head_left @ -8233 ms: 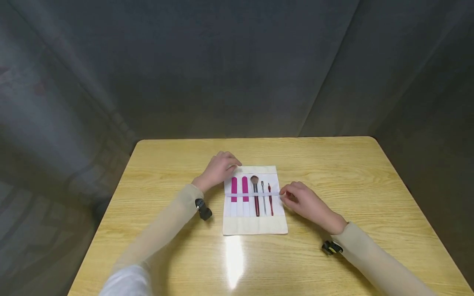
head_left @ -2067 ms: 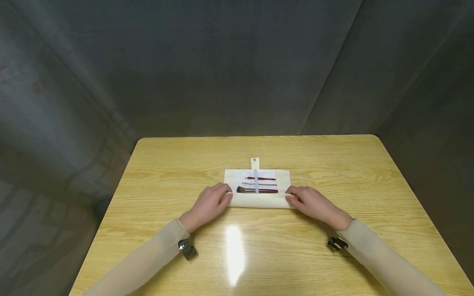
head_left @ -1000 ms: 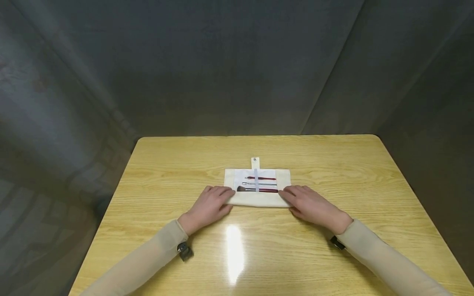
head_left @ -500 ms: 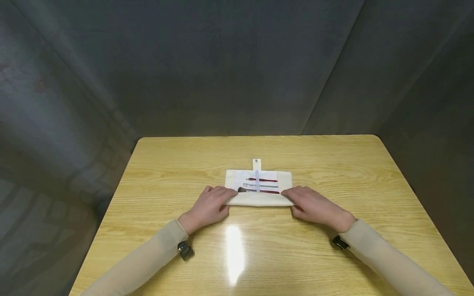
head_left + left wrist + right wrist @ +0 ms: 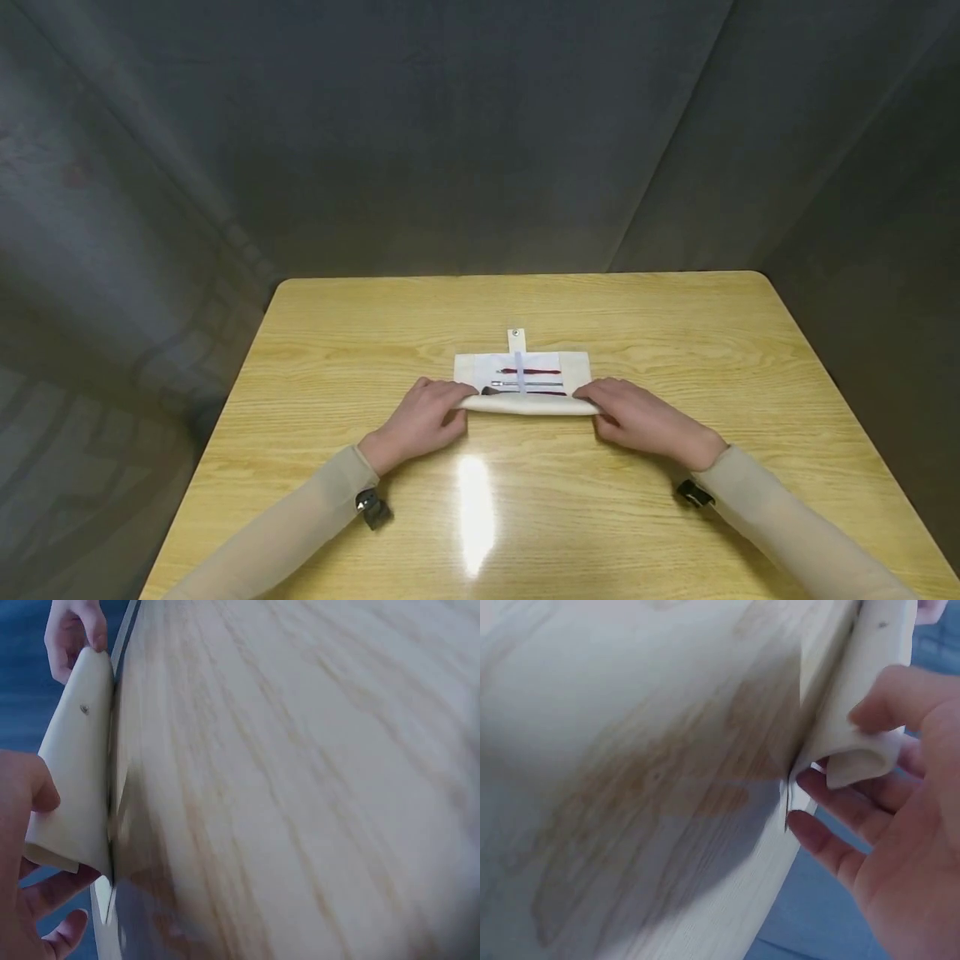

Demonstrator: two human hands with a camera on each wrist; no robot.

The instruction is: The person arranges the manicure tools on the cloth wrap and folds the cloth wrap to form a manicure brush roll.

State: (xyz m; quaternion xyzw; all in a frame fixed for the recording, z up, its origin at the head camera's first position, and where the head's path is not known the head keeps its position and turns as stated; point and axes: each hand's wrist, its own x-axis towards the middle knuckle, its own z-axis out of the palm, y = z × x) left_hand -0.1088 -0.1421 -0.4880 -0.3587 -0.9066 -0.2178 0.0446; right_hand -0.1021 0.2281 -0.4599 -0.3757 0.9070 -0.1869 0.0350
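Observation:
A cream fabric tool roll [image 5: 525, 405] lies on the table, its near part folded over into a loose tube. My left hand [image 5: 422, 422] grips the left end of that fold, thumb on the near side and fingers over the top. At the right end, my right hand [image 5: 651, 422] holds the fold the same way. The right wrist view shows the thumb pressing on the curled cloth [image 5: 866, 746], with fingers at its open end. Still exposed beyond the fold are a red-handled tool [image 5: 542, 372], a slim silver tool [image 5: 534, 384] and a dark makeup brush [image 5: 491, 391], partly covered.
A snap strap [image 5: 516, 337] sticks out from the roll's far edge, and a pale elastic band [image 5: 519, 367] crosses the tools. The wooden table [image 5: 360, 333] ends at a far edge before a dark grey curtain [image 5: 465, 150].
Since the earliest frame, the tool roll has been turned sideways and its side with two magenta-topped tools folded out of sight. Within the last second, the fold has become narrower and started covering the brush.

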